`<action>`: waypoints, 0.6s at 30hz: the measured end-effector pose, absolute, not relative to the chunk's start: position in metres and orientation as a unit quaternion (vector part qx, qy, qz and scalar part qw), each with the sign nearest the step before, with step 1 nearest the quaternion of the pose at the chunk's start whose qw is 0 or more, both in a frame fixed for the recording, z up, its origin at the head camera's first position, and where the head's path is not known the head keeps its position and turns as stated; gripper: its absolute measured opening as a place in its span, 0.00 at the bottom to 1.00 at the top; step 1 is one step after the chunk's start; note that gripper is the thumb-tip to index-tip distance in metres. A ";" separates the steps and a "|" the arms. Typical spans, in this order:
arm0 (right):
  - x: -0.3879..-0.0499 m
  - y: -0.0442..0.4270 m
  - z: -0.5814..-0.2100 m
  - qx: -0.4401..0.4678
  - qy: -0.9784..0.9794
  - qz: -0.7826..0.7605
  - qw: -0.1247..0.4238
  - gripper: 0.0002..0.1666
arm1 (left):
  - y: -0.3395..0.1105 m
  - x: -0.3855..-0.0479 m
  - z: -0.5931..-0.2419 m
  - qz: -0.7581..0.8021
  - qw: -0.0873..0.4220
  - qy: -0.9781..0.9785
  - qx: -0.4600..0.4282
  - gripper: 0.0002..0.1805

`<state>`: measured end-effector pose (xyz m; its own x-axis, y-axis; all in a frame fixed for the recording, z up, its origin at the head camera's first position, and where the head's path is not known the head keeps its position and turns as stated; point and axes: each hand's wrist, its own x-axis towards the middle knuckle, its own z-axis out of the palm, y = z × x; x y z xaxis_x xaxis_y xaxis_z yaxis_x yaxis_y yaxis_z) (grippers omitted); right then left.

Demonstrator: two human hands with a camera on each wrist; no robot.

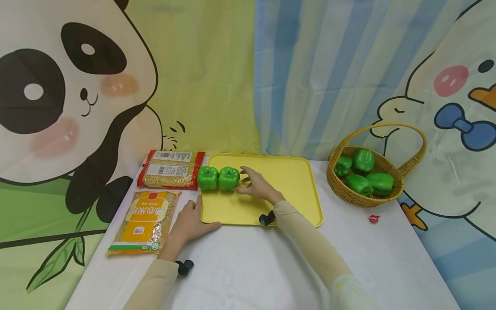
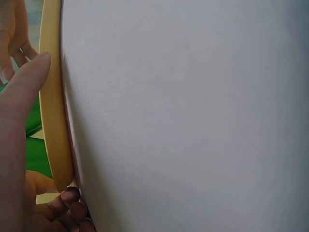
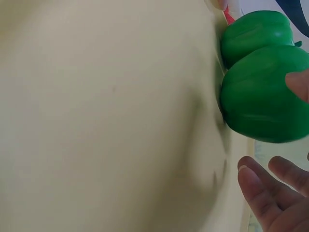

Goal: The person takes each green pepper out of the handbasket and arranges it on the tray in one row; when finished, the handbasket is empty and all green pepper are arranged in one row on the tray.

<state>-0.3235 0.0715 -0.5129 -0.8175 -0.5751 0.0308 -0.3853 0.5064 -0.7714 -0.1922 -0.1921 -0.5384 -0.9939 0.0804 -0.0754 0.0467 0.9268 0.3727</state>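
Two green peppers, a left one [image 1: 208,178] and a right one [image 1: 229,178], stand side by side at the left of the yellow tray [image 1: 286,185]. The left hand [image 1: 191,221] holds the tray's near-left corner; in the left wrist view its thumb [image 2: 29,79] lies against the rim [image 2: 54,111], with curled fingers at the corner. Just right of the peppers is the right hand [image 1: 257,186], thumb and fingers spread. The right wrist view has the nearer pepper [image 3: 263,96] beside parted fingers [image 3: 270,193], the thumb tip overlapping it; contact is unclear.
A wicker basket [image 1: 350,196] with several green peppers stands at the right, a small red wrapped item [image 1: 373,218] before it. Left of the tray lie a red-edged grain bag [image 1: 170,169] and an orange-labelled bag [image 1: 145,221]. Printed curtains [image 1: 290,86] hang behind.
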 end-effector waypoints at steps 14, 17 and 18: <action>-0.305 0.156 -0.494 -0.235 0.896 -0.371 0.066 0.49 | -0.192 -0.192 -0.539 0.197 0.057 0.978 0.030 0.73; -0.300 0.175 -0.489 -0.229 0.903 -0.361 0.050 0.48 | -0.193 -0.193 -0.539 0.195 0.057 0.979 0.030 0.73; -0.298 0.181 -0.487 -0.227 0.905 -0.358 0.046 0.48 | -0.193 -0.193 -0.540 0.195 0.057 0.979 0.031 0.73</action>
<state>-0.2977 0.1806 -0.4870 -0.8930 -0.4429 0.0798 -0.3778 0.6414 -0.6678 -0.1929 -0.1926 -0.5398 -0.9915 0.0826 -0.1000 0.0380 0.9222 0.3847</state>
